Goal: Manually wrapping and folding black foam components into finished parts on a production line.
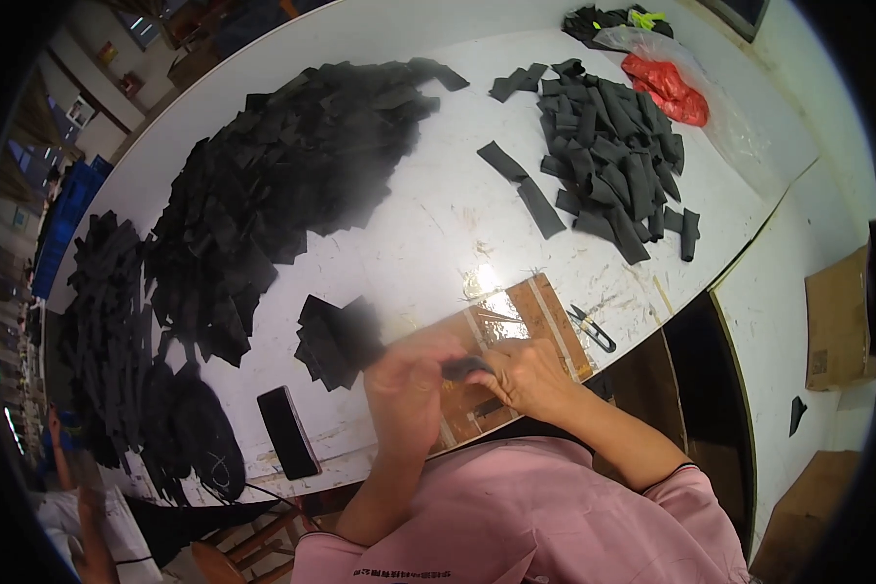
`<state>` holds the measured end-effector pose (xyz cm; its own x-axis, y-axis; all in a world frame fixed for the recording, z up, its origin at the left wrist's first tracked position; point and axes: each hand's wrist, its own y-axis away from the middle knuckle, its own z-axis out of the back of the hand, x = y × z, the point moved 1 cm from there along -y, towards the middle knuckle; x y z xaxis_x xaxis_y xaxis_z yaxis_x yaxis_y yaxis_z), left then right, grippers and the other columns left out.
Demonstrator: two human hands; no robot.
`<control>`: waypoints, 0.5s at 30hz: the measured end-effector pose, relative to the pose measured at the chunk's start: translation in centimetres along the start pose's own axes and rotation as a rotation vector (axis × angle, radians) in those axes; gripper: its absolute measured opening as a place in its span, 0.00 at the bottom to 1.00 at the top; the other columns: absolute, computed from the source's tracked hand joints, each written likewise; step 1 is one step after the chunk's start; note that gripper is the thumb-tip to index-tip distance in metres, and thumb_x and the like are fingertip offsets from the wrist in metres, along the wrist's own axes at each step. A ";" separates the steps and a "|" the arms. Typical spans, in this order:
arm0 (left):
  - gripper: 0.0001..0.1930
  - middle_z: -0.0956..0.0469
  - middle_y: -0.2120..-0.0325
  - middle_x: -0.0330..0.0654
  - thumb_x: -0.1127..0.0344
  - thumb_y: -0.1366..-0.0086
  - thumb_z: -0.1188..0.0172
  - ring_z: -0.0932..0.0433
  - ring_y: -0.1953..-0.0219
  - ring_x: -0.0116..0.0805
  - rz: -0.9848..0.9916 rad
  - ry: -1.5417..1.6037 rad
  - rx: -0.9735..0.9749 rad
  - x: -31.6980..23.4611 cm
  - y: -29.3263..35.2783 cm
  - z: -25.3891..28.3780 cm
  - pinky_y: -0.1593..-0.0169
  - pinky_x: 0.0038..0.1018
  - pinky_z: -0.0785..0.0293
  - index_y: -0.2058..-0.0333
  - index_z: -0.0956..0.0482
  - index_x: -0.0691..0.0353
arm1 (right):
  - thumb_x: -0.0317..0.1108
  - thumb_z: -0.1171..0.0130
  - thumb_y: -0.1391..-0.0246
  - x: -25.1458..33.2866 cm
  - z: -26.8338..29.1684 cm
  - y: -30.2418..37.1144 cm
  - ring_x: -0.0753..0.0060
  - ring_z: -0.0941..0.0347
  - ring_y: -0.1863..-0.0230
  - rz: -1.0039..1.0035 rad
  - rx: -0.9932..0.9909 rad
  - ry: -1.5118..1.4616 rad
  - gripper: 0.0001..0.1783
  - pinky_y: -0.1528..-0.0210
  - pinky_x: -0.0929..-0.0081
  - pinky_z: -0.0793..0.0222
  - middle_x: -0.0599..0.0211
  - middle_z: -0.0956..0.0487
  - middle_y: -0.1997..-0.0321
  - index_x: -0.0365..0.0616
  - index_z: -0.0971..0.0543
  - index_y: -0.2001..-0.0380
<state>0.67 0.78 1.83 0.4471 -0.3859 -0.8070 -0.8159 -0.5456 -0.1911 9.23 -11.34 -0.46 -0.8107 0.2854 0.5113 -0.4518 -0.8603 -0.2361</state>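
Both hands meet over a brown board (545, 310) with pale strips across it, at the table's near edge. Between them is a small dark fabric piece (467, 369), bent into a curve. My right hand (530, 378) pinches its right end between thumb and fingers. My left hand (411, 382), slightly blurred, is closed at the piece's left end; its fingertips are partly hidden. Just left of that hand lies a small stack of black fabric pieces (331, 341). Thread snips (594, 329) with dark handles lie beside the board's right edge.
A large heap of black fabric pieces (273, 165) covers the white table's left side. Folded dark pieces (608, 146) are piled at right, near a red plastic bag (664, 90). A phone (288, 433) lies near the front edge. Cardboard boxes (837, 321) stand far right.
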 end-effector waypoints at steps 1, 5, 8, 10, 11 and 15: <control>0.09 0.26 0.72 0.46 0.65 0.44 0.45 0.31 0.65 0.37 -0.043 -0.101 0.034 -0.2 -0.2 0.0 0.55 0.33 0.38 0.72 0.27 0.66 | 0.45 0.46 0.55 0.2 0.3 -0.1 0.58 0.32 0.81 -0.017 -0.015 0.009 0.16 0.82 0.64 0.38 0.61 0.30 0.85 0.43 0.28 0.83; 0.06 0.25 0.71 0.46 0.70 0.41 0.49 0.29 0.68 0.32 -0.049 -0.279 -0.055 0.0 -0.5 0.8 0.58 0.26 0.36 0.70 0.28 0.69 | 0.43 0.45 0.55 0.6 2.2 -0.7 0.59 0.32 0.82 0.026 0.053 -0.065 0.14 0.81 0.66 0.38 0.60 0.28 0.83 0.42 0.26 0.80; 0.07 0.26 0.71 0.42 0.70 0.40 0.52 0.31 0.70 0.23 -0.023 -0.645 -0.384 0.2 -1.3 4.6 0.65 0.18 0.36 0.67 0.29 0.69 | 0.45 0.49 0.50 -1.1 6.0 -2.2 0.68 0.34 0.86 0.205 -0.123 -0.332 0.18 0.82 0.77 0.40 0.64 0.28 0.85 0.40 0.26 0.79; 0.09 0.27 0.69 0.42 0.72 0.43 0.49 0.30 0.68 0.25 -0.147 -0.907 -0.516 1.6 -2.7 10.4 0.62 0.18 0.35 0.64 0.30 0.70 | 0.50 0.58 0.45 -1.0 8.0 -5.1 0.80 0.37 0.86 -0.198 -0.390 -1.247 0.24 0.82 0.85 0.45 0.70 0.31 0.87 0.40 0.27 0.80; 0.12 0.27 0.68 0.43 0.74 0.45 0.46 0.30 0.67 0.25 -0.136 -1.002 -0.593 1.8 -3.4 13.3 0.60 0.19 0.34 0.62 0.31 0.71 | 0.50 0.58 0.45 -1.2 7.3 -5.1 0.80 0.37 0.86 -0.195 -0.384 -1.258 0.24 0.82 0.85 0.45 0.70 0.31 0.87 0.40 0.27 0.80; 0.20 0.28 0.67 0.52 0.70 0.50 0.42 0.28 0.66 0.39 -0.165 -1.597 -0.695 2.5 -5.2 20.6 0.59 0.28 0.32 0.58 0.32 0.70 | 0.52 0.64 0.44 -2.4 2.6 -0.2 0.85 0.41 0.85 -0.570 -0.277 -0.910 0.27 0.83 0.88 0.49 0.74 0.33 0.87 0.41 0.29 0.81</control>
<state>-1.52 17.99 -10.73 -0.6144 0.5156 -0.5972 -0.3173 -0.8545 -0.4114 12.26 -12.93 0.53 0.0668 0.0949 0.9932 -0.8312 -0.5454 0.1080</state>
